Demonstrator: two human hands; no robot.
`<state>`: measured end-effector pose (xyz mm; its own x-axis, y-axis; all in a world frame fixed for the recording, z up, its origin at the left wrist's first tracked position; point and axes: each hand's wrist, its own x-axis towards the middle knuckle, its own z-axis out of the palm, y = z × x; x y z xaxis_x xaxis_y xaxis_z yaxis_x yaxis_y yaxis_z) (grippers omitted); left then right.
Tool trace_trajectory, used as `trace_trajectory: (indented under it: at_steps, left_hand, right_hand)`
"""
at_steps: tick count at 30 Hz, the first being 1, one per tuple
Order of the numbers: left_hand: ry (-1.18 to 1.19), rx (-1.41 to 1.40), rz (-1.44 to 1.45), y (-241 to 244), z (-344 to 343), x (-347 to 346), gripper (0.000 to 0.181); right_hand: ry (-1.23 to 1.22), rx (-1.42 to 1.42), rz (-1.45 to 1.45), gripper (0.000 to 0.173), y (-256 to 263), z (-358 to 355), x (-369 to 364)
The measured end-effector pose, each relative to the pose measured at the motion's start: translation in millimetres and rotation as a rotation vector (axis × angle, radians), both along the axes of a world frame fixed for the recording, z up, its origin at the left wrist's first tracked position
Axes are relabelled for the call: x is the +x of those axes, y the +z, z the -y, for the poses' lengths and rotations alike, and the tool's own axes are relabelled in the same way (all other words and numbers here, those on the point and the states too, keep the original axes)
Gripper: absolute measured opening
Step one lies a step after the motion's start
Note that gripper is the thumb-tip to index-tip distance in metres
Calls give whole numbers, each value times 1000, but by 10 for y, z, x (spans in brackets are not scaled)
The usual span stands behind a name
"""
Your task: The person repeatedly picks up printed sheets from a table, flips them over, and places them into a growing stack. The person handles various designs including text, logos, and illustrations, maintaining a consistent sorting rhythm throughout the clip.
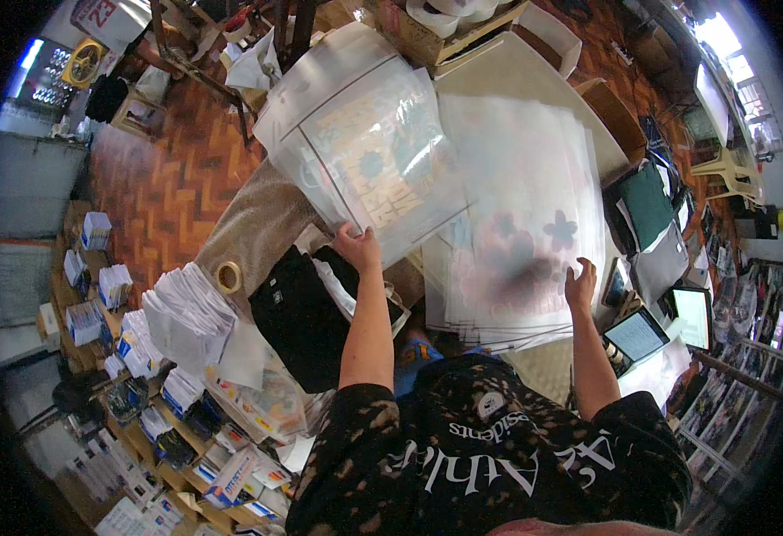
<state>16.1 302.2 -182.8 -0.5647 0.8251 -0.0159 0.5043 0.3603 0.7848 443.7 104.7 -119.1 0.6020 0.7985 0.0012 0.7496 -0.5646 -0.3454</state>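
My left hand [359, 248] pinches the near edge of a translucent printed film sheet [371, 157]. This sheet bears pale orange and teal prints with dark straight lines, and it lies raised and partly curled to the left. Beside it, a stack of whitish translucent sheets [518, 167] rests on the table, with faint reddish and dark flower prints near its front. At the stack's right edge is my right hand [580, 285], fingers apart and holding nothing visible. Whether its fingertips touch the sheets is unclear.
Folded black garments [304, 315], a tape roll [228, 277] and a paper pile [193, 318] lie left. At right are a phone [616, 281], a tablet [636, 333] and folded clothes [649, 204]. A cardboard box [458, 47] with white rolls stands at the far side.
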Motion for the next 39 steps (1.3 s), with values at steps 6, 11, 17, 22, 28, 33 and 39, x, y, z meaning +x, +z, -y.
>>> trace_trajectory:
  at_steps: [6, 11, 17, 22, 28, 33, 39]
  left_hand:
    - [-137, 160, -167, -99, -40, -129, 26]
    - [-195, 222, 94, 588, -119, 96, 17]
    - [-296, 326, 137, 1718, -150, 167, 14]
    - [-342, 277, 397, 2011, 159, -121, 30]
    - [-466, 269, 154, 1503, 632, -73, 36]
    - [-566, -39, 161, 1042, 1034, 709, 28]
    - [-821, 42, 279, 164, 1324, 1317, 36]
  right_hand:
    - [24, 83, -73, 31, 142, -350, -288]
    - [180, 234, -117, 21, 156, -587, -459]
    - [-9, 73, -1243, 48, 96, -1028, -1104]
    - [-249, 112, -2150, 68, 356, -1303, -1583]
    - [27, 124, -1635, 29, 508, -1483, -1128]
    - [-19, 223, -1147, 16, 666, -938, -198]
    - [-339, 258, -1008, 12, 210, -9, 438]
